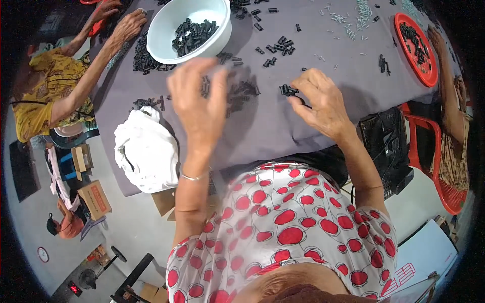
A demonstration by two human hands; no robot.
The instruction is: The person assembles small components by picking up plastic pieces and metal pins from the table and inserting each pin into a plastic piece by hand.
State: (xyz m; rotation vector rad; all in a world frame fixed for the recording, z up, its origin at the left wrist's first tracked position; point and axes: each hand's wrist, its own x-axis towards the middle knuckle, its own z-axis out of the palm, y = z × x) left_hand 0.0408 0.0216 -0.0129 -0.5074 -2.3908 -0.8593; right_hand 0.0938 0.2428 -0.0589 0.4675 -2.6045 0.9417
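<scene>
My left hand point(198, 98) is blurred by motion over the table, its thumb apart from the fingers and nothing visible between them. Beneath and beside it lie loose small black plastic pieces point(243, 90). My right hand point(319, 103) is closed in a pinch, with small black plastic pieces point(288, 91) at its fingertips just above the cloth. Beyond my left hand stands a white basin point(155, 38) with a heap of similar black pieces inside point(194, 36). Several more black pieces point(281, 45) are scattered ahead of my right hand.
A grey cloth covers the table point(308, 55). Small light screws point(348, 22) lie at the far right. A red tray point(429, 78) holds dark pieces. A crumpled white cloth point(146, 151) rests at the near left edge. Other people's hands point(132, 25) are at the left and right sides.
</scene>
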